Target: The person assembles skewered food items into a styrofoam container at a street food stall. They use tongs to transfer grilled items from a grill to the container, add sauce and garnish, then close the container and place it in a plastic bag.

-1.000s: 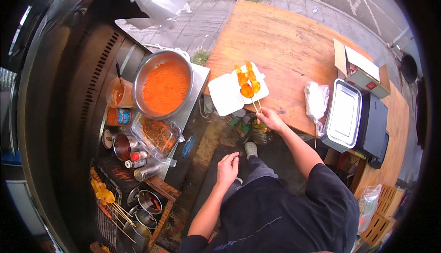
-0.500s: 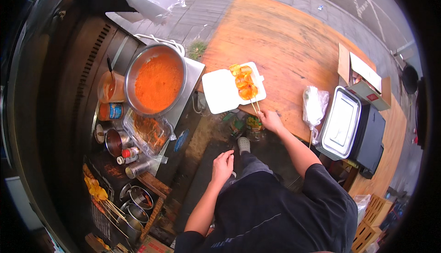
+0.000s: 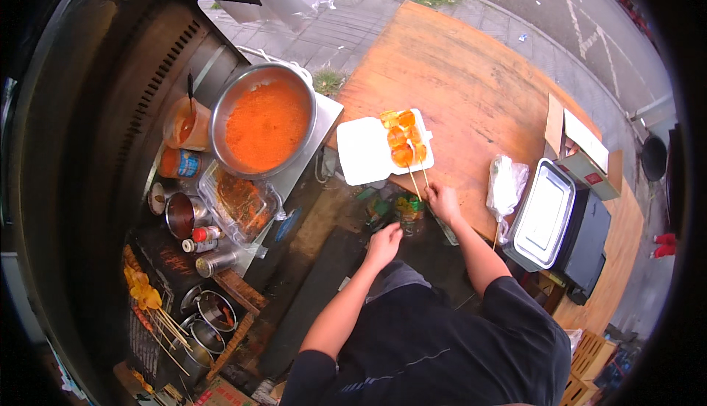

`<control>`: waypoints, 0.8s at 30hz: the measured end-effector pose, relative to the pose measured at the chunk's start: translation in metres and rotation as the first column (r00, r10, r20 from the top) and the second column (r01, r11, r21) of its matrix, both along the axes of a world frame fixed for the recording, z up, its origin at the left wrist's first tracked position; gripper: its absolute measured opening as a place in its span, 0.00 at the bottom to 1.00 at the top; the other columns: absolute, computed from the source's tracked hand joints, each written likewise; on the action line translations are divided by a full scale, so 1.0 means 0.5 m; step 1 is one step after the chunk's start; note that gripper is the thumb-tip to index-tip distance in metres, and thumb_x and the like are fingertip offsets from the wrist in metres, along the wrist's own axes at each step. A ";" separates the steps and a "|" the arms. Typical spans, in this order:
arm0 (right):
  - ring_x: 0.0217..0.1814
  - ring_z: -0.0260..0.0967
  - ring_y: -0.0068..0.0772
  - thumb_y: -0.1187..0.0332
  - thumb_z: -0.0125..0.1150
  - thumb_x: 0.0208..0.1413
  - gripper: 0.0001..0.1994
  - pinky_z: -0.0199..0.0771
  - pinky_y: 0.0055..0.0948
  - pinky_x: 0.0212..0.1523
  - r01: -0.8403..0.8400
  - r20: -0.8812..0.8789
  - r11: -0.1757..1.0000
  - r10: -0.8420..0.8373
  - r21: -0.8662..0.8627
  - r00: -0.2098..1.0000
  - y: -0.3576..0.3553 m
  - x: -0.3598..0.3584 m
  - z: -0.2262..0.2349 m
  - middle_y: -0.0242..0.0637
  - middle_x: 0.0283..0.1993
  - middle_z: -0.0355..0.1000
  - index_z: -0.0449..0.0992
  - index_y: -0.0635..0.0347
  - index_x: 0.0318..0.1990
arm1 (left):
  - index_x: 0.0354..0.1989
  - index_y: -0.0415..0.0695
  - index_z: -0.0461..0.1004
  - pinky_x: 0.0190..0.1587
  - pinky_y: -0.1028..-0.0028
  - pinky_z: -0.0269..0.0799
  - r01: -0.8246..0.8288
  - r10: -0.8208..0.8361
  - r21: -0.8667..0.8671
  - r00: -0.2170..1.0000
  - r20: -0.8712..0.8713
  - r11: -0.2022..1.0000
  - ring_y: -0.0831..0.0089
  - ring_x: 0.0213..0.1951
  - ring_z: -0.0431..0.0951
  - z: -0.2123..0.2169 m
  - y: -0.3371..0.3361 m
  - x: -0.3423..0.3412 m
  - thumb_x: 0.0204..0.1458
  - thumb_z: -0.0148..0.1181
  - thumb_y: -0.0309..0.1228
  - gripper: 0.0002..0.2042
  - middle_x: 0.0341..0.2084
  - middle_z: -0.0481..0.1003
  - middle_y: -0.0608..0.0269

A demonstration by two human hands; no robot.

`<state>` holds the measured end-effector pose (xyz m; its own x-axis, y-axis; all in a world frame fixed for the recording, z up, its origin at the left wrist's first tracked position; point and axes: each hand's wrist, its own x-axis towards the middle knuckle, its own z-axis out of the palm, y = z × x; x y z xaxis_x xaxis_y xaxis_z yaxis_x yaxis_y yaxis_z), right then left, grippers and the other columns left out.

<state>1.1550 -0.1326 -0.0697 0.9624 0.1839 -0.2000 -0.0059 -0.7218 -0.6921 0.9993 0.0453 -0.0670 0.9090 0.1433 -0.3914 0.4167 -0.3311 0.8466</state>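
Note:
An opened white foam takeaway box [image 3: 361, 152] lies at the left front corner of the wooden table. In its right half rest skewers of glossy orange food pieces [image 3: 398, 137], their thin sticks poking over the front edge. My right hand [image 3: 442, 201] is at the stick ends, with its fingertips closed on the right-hand skewer's stick. The other stick lies just left of those fingers. My left hand [image 3: 384, 245] hovers in front of my body, left of and nearer than the right. Its fingers are loosely extended, and nothing shows in it.
Left stands a counter with a steel bowl of orange powder [image 3: 269, 127], a clear tub of red food [image 3: 239, 201], jars and a grill with skewers [image 3: 143, 288]. On the table's right are a plastic bag [image 3: 506, 189], a lidded tray [image 3: 543, 214] and a cardboard box [image 3: 585, 155].
My left hand has risen and moved right, toward the right hand. The skewers' sticks are now spread further apart, and my right hand has shifted toward the right one. The whole view has shifted slightly.

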 end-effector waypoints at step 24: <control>0.29 0.77 0.49 0.68 0.58 0.59 0.10 0.75 0.40 0.32 0.053 -0.090 0.984 -0.038 0.172 0.995 0.003 -0.009 0.027 0.51 0.25 0.75 0.77 0.68 0.35 | 0.47 0.40 0.80 0.24 0.80 0.67 -0.294 0.218 -0.310 0.942 -0.256 0.904 0.84 0.21 0.71 -0.025 -0.095 0.177 0.63 0.55 0.32 0.12 0.24 0.79 0.66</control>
<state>1.1505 -0.1313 -0.0561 0.9511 0.1799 -0.2512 -0.1008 -0.5878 -0.8027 1.0880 -0.0023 -0.0793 0.7499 0.1842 -0.6354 0.6282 0.1029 0.7712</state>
